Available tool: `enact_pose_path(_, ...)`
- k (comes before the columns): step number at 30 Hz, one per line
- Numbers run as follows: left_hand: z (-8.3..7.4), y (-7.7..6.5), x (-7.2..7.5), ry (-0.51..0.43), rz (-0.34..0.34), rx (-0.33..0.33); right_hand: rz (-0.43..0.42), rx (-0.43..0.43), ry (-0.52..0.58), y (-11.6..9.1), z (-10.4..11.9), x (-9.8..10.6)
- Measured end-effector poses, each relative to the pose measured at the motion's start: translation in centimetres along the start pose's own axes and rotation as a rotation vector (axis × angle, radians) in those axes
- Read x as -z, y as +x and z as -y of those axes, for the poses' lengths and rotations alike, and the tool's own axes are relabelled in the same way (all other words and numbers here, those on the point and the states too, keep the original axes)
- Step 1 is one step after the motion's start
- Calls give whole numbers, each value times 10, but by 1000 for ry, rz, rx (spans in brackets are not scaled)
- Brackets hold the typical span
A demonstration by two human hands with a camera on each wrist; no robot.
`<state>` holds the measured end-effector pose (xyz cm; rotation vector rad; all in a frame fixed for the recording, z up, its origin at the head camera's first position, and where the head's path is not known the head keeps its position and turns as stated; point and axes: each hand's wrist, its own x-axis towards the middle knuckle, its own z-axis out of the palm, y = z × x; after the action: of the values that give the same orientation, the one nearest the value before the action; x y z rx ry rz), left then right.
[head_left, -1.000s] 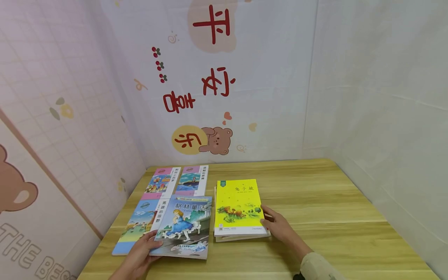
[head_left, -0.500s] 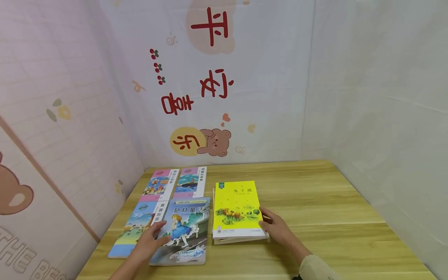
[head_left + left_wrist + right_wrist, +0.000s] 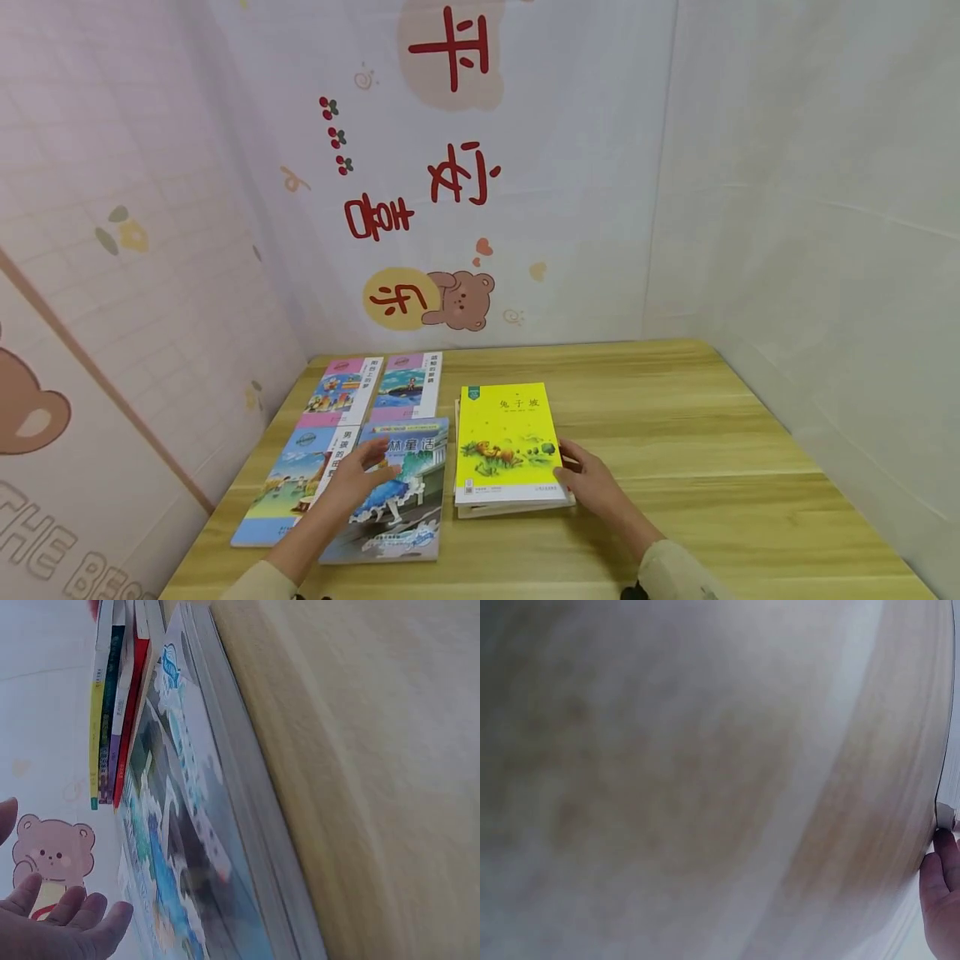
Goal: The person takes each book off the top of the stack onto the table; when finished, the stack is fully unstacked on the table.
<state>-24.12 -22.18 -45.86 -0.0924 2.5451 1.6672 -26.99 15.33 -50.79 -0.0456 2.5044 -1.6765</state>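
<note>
Left hand point(image 3: 357, 475), loosely extended, holds nothing; right hand point(image 3: 594, 483) touches the book stack point(image 3: 510, 442), short of the worktop's point(image 3: 660, 408) far edge, grip indeterminable; light, even pressure should preserve alignment.

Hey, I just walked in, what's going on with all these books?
A person is handling books on a wooden table. Their right hand is at the right edge of a stack topped by a yellow book. Their left hand is open over a picture book, not gripping it. Three more books lie on the left side.
</note>
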Motion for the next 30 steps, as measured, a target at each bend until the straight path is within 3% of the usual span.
enact_pose_path(15,5,31,-59,59,93,-89,-3,-2,-36,-8,4,1)
enact_pose_path(30,13,32,-71,173,117,-121,11,-22,-54,-8,3,3)
